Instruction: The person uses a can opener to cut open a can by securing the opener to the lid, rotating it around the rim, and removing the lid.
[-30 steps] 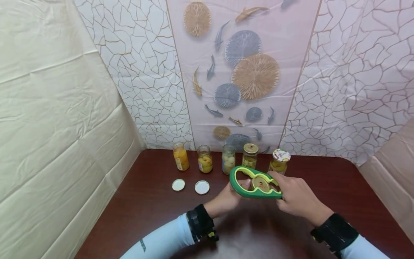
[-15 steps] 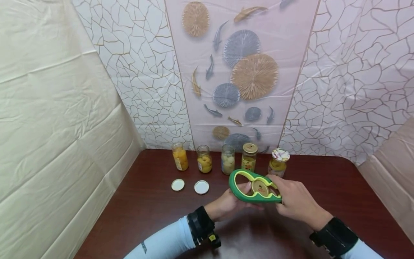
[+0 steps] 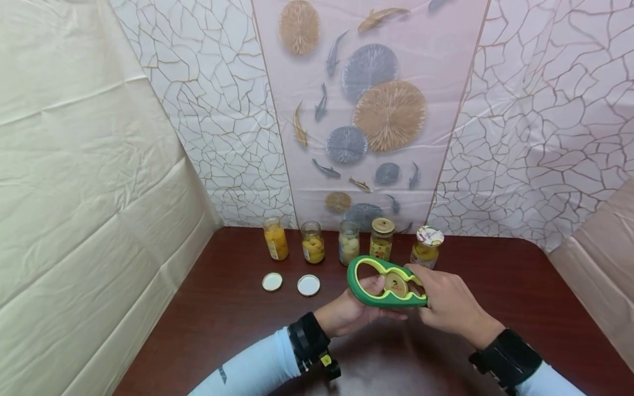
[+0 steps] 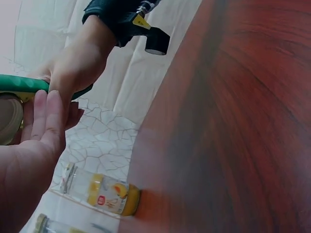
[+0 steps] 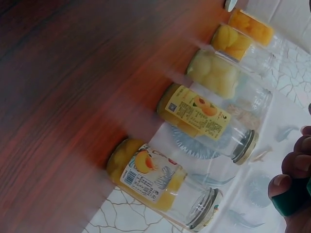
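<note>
My right hand (image 3: 448, 300) grips the end of a green jar opener (image 3: 366, 297) with a yellow-green notched inner edge, above the table. A gold jar lid (image 3: 396, 284) sits inside the opener's notches; the left wrist view shows the lid (image 4: 8, 119) from the other side. My left hand (image 3: 349, 311) has its thumb through the opener's large hole at the lid's edge, and its fingers reach underneath, pinching the lid. In the left wrist view its fingers (image 4: 46, 114) lie beside the lid and opener. Behind stands an open jar of pale fruit (image 3: 349, 247).
Also in the row are lidless jars of orange pieces (image 3: 276, 241) and yellow fruit (image 3: 313, 245), a gold-lidded jar (image 3: 381, 242) and a jar with a patterned white lid (image 3: 428, 239). Two lids, a smaller one (image 3: 272, 281) and a larger one (image 3: 309, 285), lie on the brown table (image 3: 208, 330).
The opener with the lid has dipped slightly and shifted a little left. My left fingers have extended further beneath it, with the thumb at the lid's edge.
</note>
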Demonstrator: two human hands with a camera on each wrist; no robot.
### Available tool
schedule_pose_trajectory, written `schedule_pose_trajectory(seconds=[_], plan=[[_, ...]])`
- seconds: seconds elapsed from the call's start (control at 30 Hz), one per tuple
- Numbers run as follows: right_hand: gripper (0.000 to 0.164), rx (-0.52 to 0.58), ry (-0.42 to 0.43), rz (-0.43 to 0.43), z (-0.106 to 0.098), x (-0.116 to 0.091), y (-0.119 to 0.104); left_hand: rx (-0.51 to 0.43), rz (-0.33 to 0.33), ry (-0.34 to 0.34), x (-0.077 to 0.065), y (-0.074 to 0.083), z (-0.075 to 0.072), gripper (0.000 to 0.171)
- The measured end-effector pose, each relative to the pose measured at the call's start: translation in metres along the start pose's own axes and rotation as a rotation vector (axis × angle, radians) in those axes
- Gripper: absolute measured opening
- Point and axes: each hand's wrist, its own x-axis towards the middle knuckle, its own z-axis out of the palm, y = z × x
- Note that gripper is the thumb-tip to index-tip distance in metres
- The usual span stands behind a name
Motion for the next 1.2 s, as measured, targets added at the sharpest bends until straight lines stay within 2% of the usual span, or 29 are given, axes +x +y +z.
schedule_pose_trajectory(seconds=[0.13, 0.23, 0.37, 0.47, 0.6, 0.8, 0.97, 1.13, 1.2], plan=[[0.067, 0.006, 0.001, 0.009, 0.001, 0.001, 0.003, -0.005, 0.018, 0.038, 0.004, -0.004, -0.003, 0.071], [0.070, 0.004, -0.016, 0.029, 0.000, 0.001, 0.006, 0.024, -0.001, 0.080, 0.007, -0.005, -0.007, 0.074], [0.073, -0.013, -0.034, 0.061, -0.003, 0.002, 0.011, 0.112, -0.039, 0.136, 0.008, 0.000, -0.015, 0.071], [0.073, -0.031, -0.029, 0.073, -0.007, 0.003, 0.017, 0.227, -0.035, 0.152, 0.006, 0.007, -0.022, 0.054], [0.070, -0.067, -0.015, 0.103, -0.015, 0.007, 0.026, 0.363, -0.032, 0.186, 0.000, 0.020, -0.033, 0.041], [0.066, -0.133, -0.010, 0.210, -0.038, 0.007, 0.043, 0.462, -0.063, 0.261, -0.020, 0.035, -0.046, 0.046], [0.066, -0.146, -0.003, 0.294, -0.054, 0.005, 0.055, 0.525, -0.082, 0.298, -0.031, 0.038, -0.053, 0.048], [0.063, -0.135, -0.008, 0.317, -0.055, 0.004, 0.060, 0.764, -0.100, 0.355, -0.034, 0.034, -0.059, 0.050], [0.064, -0.135, -0.006, 0.316, -0.053, 0.003, 0.060, 0.945, -0.117, 0.375, -0.034, 0.032, -0.062, 0.053]])
